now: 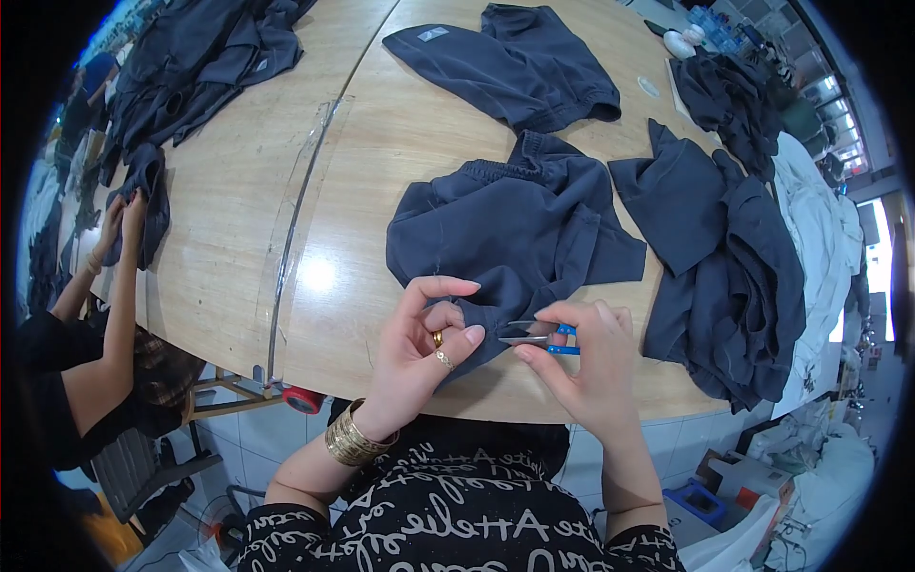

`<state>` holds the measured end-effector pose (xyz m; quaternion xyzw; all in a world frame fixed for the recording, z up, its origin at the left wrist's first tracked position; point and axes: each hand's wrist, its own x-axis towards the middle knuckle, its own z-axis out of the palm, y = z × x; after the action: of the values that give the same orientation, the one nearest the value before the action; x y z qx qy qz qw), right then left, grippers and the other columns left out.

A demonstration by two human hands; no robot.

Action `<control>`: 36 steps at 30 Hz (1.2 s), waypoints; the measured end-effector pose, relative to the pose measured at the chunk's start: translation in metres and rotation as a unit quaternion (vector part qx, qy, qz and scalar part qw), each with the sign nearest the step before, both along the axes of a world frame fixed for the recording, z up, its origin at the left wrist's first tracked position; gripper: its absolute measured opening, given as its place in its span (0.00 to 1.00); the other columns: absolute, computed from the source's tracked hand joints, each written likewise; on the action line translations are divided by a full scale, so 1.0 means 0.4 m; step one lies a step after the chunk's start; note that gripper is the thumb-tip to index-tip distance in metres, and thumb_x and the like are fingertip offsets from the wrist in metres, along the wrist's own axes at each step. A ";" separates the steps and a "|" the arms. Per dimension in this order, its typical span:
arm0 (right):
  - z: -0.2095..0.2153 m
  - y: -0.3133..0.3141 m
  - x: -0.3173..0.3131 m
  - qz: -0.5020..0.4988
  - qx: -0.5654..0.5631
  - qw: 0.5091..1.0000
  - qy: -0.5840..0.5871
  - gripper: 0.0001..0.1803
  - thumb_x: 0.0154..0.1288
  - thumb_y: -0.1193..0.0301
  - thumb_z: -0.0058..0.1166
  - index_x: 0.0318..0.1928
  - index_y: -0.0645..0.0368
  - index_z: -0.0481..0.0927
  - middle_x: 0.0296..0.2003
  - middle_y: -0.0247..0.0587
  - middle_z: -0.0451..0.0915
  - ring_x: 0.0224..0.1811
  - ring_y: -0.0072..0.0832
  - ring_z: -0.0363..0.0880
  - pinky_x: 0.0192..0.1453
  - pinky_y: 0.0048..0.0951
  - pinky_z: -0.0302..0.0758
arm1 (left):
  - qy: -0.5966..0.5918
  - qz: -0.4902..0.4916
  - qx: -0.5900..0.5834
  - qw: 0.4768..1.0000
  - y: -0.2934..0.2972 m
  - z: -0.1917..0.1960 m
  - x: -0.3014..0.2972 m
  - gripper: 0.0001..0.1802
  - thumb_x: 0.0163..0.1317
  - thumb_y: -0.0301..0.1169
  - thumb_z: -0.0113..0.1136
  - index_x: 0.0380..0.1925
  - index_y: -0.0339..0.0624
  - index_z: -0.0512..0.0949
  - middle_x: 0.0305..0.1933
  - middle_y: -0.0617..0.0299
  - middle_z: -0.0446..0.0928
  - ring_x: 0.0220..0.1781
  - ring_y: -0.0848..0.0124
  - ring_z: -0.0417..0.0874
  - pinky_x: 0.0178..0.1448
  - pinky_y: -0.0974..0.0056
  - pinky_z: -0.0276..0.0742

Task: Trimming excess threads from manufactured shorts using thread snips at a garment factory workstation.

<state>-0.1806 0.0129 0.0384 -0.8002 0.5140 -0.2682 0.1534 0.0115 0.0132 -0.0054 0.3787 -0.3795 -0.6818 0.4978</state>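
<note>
A pair of dark navy shorts (486, 219) with a gathered elastic waistband lies rumpled on the table in front of me. My left hand (415, 338) is at its near edge, index finger raised, the other fingers curled and the thumb against the cloth. It appears to hold a fold there; the exact grip is partly hidden. In my right hand (596, 357) are small thread snips (562, 340) with blue handles, pinched between thumb and fingers. Their blades are parted and point left at the cloth close to my left thumb.
Another pair of dark shorts (515, 71) lies flat beyond. Dark garments are heaped at right (734, 267) and far left (200, 67), with white cloth (815, 257) along the right edge. At left, another person's hands (124, 224) handle dark cloth. A seam (310, 181) crosses the wooden table.
</note>
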 end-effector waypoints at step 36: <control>-0.027 0.009 -0.025 0.045 -0.104 0.993 0.021 0.17 0.44 0.61 0.68 0.30 0.55 0.76 0.22 0.31 0.74 0.21 0.26 0.72 0.23 0.24 0.68 | -0.046 -0.046 -0.057 0.996 0.001 0.023 -0.010 0.23 0.61 0.19 0.55 0.56 0.39 0.63 0.28 0.70 0.69 0.28 0.87 0.66 0.33 0.80 0.60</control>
<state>-0.1908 0.0166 0.0277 -0.8395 0.4503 -0.2959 0.0700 0.0073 0.0136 0.0038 0.3629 -0.4571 -0.6633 0.4684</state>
